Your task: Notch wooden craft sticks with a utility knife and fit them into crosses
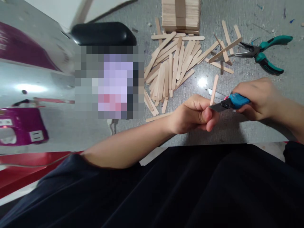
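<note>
Pinched between the thumb and fingers of my left hand (pixel 196 114) is a wooden craft stick (pixel 214 89), its rounded end pointing up and away from me. My right hand (pixel 255 98) is wrapped round the blue handle of a utility knife (pixel 238 100). The knife's blade reaches left to the lower part of the stick, beside my left thumb; whether it cuts into the wood I cannot tell. On the table behind the stick lies a second blade-like metal piece (pixel 218 94), partly hidden by the stick and my right hand.
Loose craft sticks (pixel 166 69) lie heaped beyond my left hand, with a banded stack (pixel 180 15) behind them. Several joined sticks (pixel 224 50) and green-handled pliers (pixel 258 52) are farther right. At left are a black case (pixel 104 33), a blurred-out patch and a purple power socket (pixel 26 126).
</note>
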`<state>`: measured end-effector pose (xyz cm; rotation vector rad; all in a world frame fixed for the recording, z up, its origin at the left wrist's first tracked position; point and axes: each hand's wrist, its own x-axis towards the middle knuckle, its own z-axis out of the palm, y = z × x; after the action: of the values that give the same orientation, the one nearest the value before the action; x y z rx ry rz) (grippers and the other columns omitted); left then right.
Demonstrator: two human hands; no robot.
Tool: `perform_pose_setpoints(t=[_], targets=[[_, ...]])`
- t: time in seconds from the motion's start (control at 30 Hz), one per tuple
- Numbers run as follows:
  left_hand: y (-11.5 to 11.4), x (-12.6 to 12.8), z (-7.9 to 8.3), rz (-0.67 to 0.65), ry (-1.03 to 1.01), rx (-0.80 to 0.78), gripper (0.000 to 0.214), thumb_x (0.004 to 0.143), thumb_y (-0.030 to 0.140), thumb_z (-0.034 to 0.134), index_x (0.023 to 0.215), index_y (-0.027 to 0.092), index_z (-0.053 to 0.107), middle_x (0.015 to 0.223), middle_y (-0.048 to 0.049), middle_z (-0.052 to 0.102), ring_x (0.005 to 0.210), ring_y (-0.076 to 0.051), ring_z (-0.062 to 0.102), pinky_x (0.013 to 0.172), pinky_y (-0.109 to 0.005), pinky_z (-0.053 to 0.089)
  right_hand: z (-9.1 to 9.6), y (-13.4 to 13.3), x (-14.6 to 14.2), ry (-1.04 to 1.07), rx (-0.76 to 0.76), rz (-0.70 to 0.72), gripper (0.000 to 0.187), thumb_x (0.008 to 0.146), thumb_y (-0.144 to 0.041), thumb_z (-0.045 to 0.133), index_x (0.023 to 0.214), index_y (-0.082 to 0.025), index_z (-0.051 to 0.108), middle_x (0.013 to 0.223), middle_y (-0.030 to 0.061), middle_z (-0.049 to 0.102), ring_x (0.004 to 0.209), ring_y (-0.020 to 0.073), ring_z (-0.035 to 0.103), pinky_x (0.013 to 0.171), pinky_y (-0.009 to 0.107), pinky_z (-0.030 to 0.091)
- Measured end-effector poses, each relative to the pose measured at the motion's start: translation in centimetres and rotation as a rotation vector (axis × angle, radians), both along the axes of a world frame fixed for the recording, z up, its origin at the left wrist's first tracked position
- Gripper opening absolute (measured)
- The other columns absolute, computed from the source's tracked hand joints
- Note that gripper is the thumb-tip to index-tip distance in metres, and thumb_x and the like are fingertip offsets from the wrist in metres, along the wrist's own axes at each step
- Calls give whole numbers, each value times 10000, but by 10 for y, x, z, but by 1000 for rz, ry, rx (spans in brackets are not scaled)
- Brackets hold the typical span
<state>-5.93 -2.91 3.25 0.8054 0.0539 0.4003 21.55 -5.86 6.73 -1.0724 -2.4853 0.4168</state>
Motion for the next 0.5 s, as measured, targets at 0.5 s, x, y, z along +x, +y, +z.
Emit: perform_pose_setpoints(t=[0.5], targets=[[9, 0, -1, -251, -18, 26, 584, 1090, 603, 746, 653, 217, 716, 512, -33, 603, 368, -125, 474, 434, -304, 425, -7, -6, 6, -85, -221, -4, 769, 1143, -879, 202, 1002, -283, 667, 826, 39, 709, 717, 221, 620, 686, 392, 403]])
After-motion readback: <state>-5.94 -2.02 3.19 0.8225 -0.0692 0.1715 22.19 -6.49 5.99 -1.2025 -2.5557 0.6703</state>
